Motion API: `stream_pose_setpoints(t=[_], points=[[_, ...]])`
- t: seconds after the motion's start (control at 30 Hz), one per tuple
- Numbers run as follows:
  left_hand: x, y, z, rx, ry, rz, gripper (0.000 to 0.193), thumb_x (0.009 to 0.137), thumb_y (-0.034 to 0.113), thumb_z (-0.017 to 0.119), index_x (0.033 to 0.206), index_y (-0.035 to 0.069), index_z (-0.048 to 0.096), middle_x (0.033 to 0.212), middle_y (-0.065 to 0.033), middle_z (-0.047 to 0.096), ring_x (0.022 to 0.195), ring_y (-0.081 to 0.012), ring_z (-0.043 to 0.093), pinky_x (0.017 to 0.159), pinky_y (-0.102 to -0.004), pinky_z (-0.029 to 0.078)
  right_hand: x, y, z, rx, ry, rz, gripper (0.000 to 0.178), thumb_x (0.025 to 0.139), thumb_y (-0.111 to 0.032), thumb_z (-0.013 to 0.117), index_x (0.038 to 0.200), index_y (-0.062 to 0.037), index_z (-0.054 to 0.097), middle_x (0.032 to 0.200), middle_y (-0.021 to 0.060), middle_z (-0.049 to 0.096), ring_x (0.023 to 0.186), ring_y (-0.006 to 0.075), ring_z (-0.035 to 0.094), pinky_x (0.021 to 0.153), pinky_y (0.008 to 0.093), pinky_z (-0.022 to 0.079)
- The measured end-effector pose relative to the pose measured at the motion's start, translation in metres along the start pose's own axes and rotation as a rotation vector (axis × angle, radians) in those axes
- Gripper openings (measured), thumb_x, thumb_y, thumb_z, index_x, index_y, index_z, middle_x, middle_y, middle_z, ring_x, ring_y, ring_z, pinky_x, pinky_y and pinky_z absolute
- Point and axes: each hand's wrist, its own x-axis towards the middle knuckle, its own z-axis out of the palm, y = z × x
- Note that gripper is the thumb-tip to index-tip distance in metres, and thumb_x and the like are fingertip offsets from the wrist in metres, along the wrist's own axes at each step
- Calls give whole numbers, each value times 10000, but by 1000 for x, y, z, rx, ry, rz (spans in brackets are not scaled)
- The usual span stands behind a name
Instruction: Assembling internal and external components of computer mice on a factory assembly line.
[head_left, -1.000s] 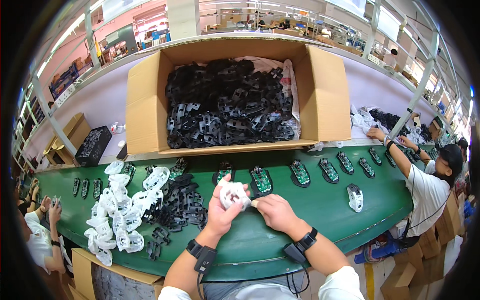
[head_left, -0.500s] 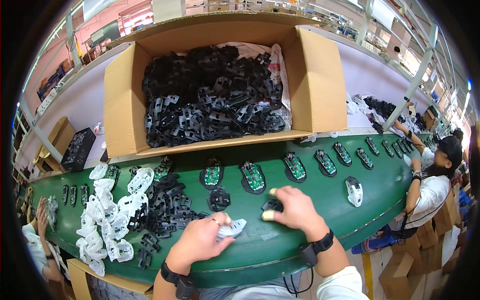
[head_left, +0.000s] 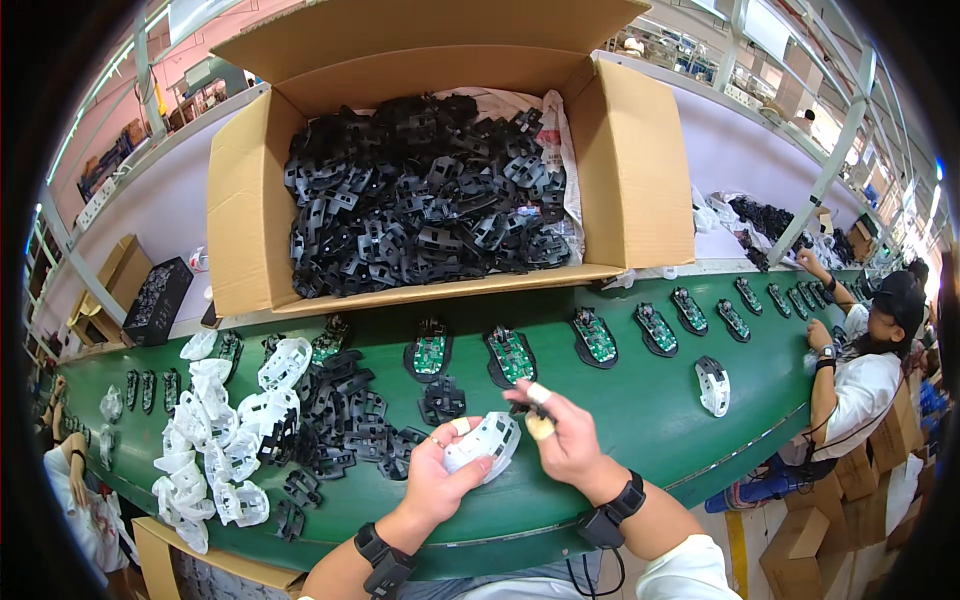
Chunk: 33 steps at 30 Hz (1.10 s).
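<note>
My left hand (head_left: 432, 482) grips a white mouse shell (head_left: 492, 440), lifted above the green table and tilted. Just to its right, my right hand (head_left: 572, 446) pinches a small black plastic part (head_left: 521, 406) between thumb and forefinger, both wearing pale finger covers. The part is partly hidden by the fingers and sits close to the shell without clearly touching it. A loose black part (head_left: 441, 400) lies beyond my left hand. Left of my hands are a heap of black parts (head_left: 345, 415) and a heap of white shells (head_left: 215, 430).
A cardboard box (head_left: 655, 170) full of black parts stands behind the green table (head_left: 640, 440). Mouse bases with green circuit boards (head_left: 511, 355) form a row before it. One white-and-black shell (head_left: 713, 386) lies at right. A co-worker (head_left: 860, 370) sits at the far right.
My left hand has raised and turned the white shell. My right hand has moved left and up with the black part, close to the shell. The boards have shifted slightly right.
</note>
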Motion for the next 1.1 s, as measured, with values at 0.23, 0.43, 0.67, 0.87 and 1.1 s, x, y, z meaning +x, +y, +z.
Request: stream_pose_setpoints(t=[0.23, 0.43, 0.67, 0.87, 1.1], points=[[0, -3, -2, -102, 141, 75, 525, 857, 24, 706, 1346, -69, 539, 1194, -121, 685, 1037, -168, 675, 941, -314, 535, 5, -9, 10, -115, -84, -199, 631, 795, 151, 462, 1415, 56, 529, 1346, 252, 634, 1228, 390, 642, 1071, 421, 503], [-8, -1, 0, -82, 71, 108, 517, 881, -1, 703, 1360, -77, 524, 1233, -124, 669, 1098, -153, 653, 973, -315, 523, 4, -9, 13, -160, 42, -277, 778, 652, 191, 424, 1414, 68, 526, 1371, 277, 613, 1260, 424, 620, 1094, 441, 483], [-7, -2, -2, -82, 99, 193, 533, 885, 6, 693, 1373, -97, 504, 1248, -138, 662, 1098, -156, 652, 968, -313, 524, 2, -4, 16, -164, -82, -298, 729, 756, 108, 547, 1477, 73, 449, 1475, 295, 516, 1319, 445, 557, 1116, 465, 450], [-6, -8, -13, 20, 126, 322, 531, 867, 54, 729, 1349, -83, 552, 1196, -125, 695, 1036, -145, 677, 899, -294, 548, 6, -24, 13, -296, -301, -300, 817, 939, -148, 661, 1592, 53, 214, 1577, 291, 386, 1388, 424, 495, 1130, 478, 420], [-1, -3, -13, 491, 32, 547, 462, 813, 131, 793, 1222, -33, 653, 1013, -102, 763, 848, -120, 716, 766, -264, 575, -4, 3, 10, 532, -452, 390, 775, 859, -222, 853, 1468, 16, 438, 1387, 148, 590, 1257, 235, 607, 1094, 404, 482]])
